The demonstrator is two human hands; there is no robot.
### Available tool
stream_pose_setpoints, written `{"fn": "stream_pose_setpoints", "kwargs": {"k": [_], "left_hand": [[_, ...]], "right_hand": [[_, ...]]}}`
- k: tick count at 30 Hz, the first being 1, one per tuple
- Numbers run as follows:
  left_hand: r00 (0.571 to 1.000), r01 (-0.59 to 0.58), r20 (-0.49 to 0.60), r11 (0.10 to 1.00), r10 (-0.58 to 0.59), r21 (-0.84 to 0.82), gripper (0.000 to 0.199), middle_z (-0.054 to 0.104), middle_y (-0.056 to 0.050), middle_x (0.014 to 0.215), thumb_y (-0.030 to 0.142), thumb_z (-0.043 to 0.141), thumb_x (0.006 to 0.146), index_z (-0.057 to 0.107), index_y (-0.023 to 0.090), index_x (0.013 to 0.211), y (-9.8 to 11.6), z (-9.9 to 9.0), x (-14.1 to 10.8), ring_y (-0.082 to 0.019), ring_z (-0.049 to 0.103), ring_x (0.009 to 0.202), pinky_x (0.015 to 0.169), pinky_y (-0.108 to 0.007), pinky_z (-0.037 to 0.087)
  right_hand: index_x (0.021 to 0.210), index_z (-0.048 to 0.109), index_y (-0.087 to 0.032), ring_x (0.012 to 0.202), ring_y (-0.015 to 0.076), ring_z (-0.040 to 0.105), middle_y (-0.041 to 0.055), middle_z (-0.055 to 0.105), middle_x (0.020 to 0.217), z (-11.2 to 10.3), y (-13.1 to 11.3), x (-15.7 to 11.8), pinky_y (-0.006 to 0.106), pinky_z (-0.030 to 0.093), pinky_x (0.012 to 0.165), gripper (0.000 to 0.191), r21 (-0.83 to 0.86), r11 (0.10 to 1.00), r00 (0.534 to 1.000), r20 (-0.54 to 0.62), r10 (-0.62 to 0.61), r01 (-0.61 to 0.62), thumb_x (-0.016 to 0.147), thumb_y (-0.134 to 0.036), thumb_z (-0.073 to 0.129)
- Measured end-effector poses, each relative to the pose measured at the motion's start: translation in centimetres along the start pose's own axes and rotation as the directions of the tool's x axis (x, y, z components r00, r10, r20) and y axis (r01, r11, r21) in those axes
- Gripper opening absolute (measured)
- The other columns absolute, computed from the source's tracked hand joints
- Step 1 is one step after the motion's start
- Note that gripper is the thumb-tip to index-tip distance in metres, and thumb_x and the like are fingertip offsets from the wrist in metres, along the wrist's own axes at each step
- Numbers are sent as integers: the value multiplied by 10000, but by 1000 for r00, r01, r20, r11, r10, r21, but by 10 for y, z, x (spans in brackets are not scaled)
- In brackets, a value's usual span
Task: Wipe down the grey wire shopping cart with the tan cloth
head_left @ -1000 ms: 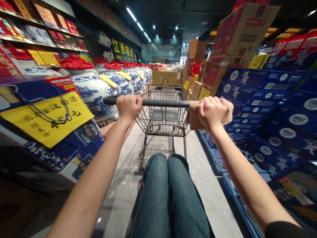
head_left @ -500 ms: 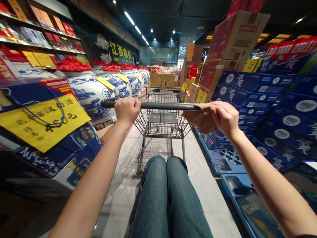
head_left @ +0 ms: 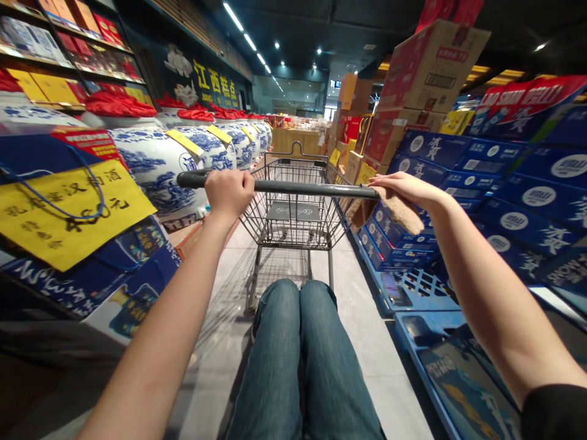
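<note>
Left hand: point(head_left: 228, 194) clamped round the black cart handle point(head_left: 284, 189), fingers closed, near the left end of the bar.
Right hand: point(head_left: 408, 190) open, fingers together and straight, lying along the top of the tan fuzzy cloth point(head_left: 400, 211) at the right end of the handle; not closed round the bar.
Change: right hand has uncurled from its closed grip; cloth now sags loose below the bar; firm hold on the handle rests with the left hand alone.
Cart: point(head_left: 293, 229) wire shopping cart, directly ahead of the person's jeans-clad legs point(head_left: 300, 360), on the grey tile floor point(head_left: 220, 318); basket holds no visible goods.
Left side: blue-and-white porcelain jars point(head_left: 156, 168) in a row, red cloth covers point(head_left: 121, 105), yellow sign point(head_left: 68, 211) near.
Right side: blue boxes point(head_left: 435, 153) stacked on a blue plastic pallet point(head_left: 413, 293); cardboard cartons point(head_left: 431, 67) above.
Far end: wooden counter point(head_left: 293, 142).
</note>
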State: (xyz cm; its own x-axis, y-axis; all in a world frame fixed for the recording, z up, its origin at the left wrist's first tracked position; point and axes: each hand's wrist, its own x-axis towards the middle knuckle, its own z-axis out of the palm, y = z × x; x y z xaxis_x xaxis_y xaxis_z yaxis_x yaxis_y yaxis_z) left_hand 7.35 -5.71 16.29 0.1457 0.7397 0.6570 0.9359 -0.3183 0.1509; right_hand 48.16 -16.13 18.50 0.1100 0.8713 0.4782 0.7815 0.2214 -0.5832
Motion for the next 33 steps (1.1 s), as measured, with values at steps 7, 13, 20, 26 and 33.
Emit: {"fn": "stream_pose_setpoints", "kwargs": {"k": [7, 13, 20, 26, 33], "left_hand": [[998, -37, -41, 999, 37, -9, 509, 765, -156, 974, 349, 298, 992, 748, 122, 920, -3, 1, 0, -270, 602, 843, 810, -415, 364], [998, -20, -64, 1000, 19, -19, 501, 762, -163, 964, 342, 309, 990, 750, 119, 909, -3, 5, 1, -277, 613, 847, 810, -419, 359], [999, -7, -49, 1000, 9, 26, 557, 767, -195, 968, 328, 272, 1000, 770, 86, 943, -1, 5, 1, -286, 637, 857, 807, -427, 367], [997, -2, -77, 999, 4, 35, 544, 776, -205, 965, 330, 284, 1002, 772, 110, 904, -2, 6, 0, -304, 668, 862, 803, -431, 387], [994, 9, -111, 1000, -8, 4, 518, 773, -204, 955, 329, 317, 993, 781, 116, 906, -3, 12, 2, -306, 677, 892, 842, -436, 405]], "right_hand": [[962, 817, -265, 1219, 313, 705, 79, 802, 1116, 35, -5, -61, 506, 514, 1120, 355, 53, 957, 869, -436, -235, 285, 919, -585, 671], [815, 786, -243, 1009, 302, 745, 61, 807, 987, 41, 17, -30, 487, 561, 1024, 360, 442, 858, 912, -404, -68, 260, 833, -589, 690], [524, 553, -291, 771, 273, 652, 20, 546, 589, 58, 40, 21, 536, 545, 1048, 475, 607, 721, 923, -365, -120, 334, 784, -681, 633], [642, 682, -277, 1019, 274, 673, 39, 682, 799, 61, 26, -18, 512, 396, 1247, 376, 630, 677, 887, -457, -72, 380, 818, -601, 606], [788, 729, -280, 1219, 279, 664, 12, 753, 936, 67, 14, -33, 499, 352, 1278, 261, 556, 715, 822, -567, -47, 424, 839, -535, 707]]}}
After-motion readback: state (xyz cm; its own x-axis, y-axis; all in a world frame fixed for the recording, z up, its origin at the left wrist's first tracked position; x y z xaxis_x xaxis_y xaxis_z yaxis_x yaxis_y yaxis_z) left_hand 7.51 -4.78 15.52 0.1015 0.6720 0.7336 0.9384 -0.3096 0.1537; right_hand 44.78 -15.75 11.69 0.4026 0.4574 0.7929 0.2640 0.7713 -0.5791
